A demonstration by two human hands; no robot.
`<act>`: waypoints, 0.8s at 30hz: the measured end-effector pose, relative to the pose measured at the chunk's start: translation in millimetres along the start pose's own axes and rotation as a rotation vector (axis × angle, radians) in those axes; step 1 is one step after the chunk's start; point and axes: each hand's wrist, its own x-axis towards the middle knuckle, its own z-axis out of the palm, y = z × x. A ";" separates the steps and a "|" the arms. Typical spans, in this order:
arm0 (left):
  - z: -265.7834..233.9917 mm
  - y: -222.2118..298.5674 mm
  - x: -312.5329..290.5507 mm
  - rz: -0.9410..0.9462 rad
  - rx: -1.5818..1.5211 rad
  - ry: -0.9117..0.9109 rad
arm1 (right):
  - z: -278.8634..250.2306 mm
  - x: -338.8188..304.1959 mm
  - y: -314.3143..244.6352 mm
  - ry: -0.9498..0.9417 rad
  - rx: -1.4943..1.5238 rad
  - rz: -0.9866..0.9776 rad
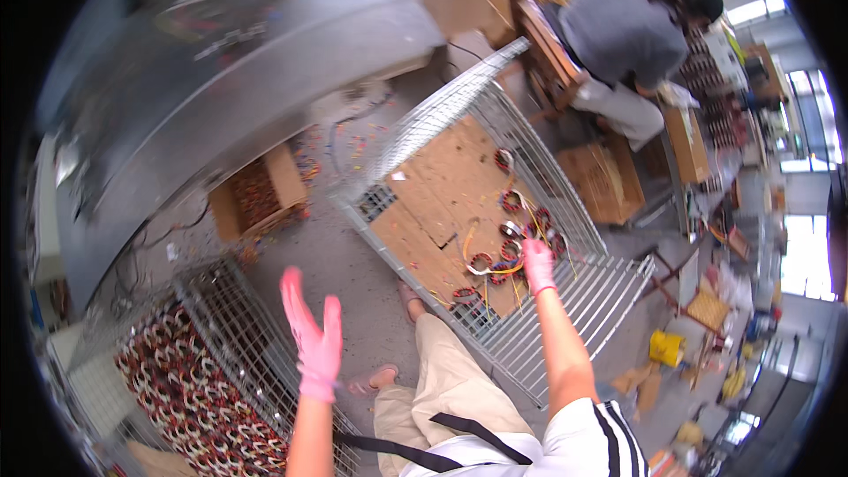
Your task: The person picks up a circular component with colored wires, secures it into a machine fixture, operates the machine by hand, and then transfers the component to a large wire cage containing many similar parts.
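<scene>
My left hand (314, 336) is hanging spread and empty. My right hand (538, 265) is reaching the wound rings (511, 251); whether it is pinching one, I cannot tell. They are lying in the wire cage (450, 97), clustered lengthwise away from me, wires (469, 240) pointing various ways.

Daylight glares from white, overexposed rectangular window panes (806, 258) along the right, leaving the room moderately bright with soft shadows; pale sheen lies on the long grey metal worktable (353, 60), whose upper-left stretch is smeared by blur, and straight edges bow toward the black fisheye rim
</scene>
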 end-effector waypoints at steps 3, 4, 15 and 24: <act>98.7 21.1 60.0 0.077 0.332 -0.077 | -8.3 -39.2 92.6 -0.245 -0.102 0.228; 114.4 8.0 77.5 0.109 0.433 -0.063 | 9.2 -50.9 71.3 -0.278 -0.277 0.283; 196.9 -48.1 100.7 0.105 0.807 -0.028 | 138.9 57.2 235.3 -0.579 -1.071 0.053; 188.1 -46.4 110.1 0.174 0.615 -0.031 | 130.1 4.3 161.9 -0.601 -0.232 0.439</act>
